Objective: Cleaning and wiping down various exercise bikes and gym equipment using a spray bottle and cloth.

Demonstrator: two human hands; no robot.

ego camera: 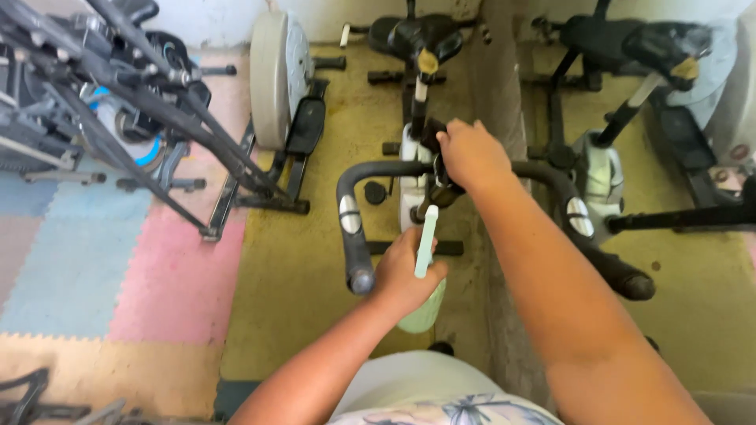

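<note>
Left hand is clenched on a pale green spray bottle, nozzle up, just below the handlebar of the exercise bike. Right hand is closed over the bar's centre, on a dark part; what it grips can't be made out.

Risks: bottle is held w/ one hand close to the left bar end, so a knock there could tip or drop it; spray on the yellow floor could make it slick.

Room: tight right of the handlebar, a second bike is near. Left of it, open floor up to the foam mats and an elliptical.
</note>
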